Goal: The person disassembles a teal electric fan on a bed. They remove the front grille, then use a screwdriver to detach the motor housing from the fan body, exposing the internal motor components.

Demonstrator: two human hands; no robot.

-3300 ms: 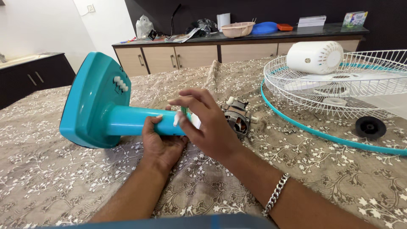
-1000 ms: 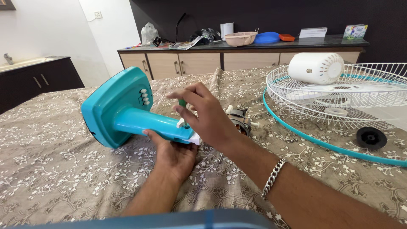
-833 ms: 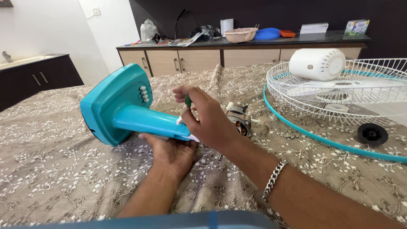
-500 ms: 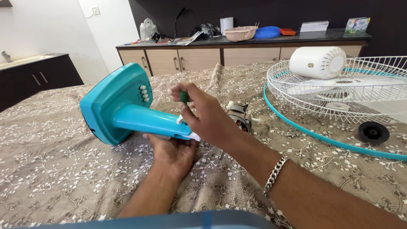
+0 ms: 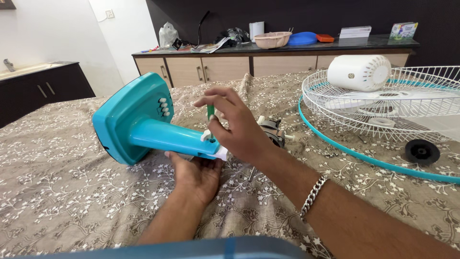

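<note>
A teal fan stand [image 5: 139, 122] lies on its side on the patterned bed cover, its square base with white buttons at the left. My left hand [image 5: 195, 171] cups the stand's neck from below near its open end. My right hand [image 5: 237, 127] pinches a small green-handled screwdriver [image 5: 210, 113] upright, its tip down at the neck's end by a white fitting. Behind my right hand sits the bare fan motor [image 5: 274, 133].
To the right lie a white wire fan guard [image 5: 383, 112] with a teal rim, white blades, a white motor cover [image 5: 359, 72] and a black round cap [image 5: 422, 152]. A cabinet counter with bowls and clutter runs along the back wall. A dark cabinet stands at left.
The stand's base has tilted and shifted right compared with 3.3 s ago. Over the last second my right hand's fingers have turned slightly on the screwdriver; my left hand stays under the neck.
</note>
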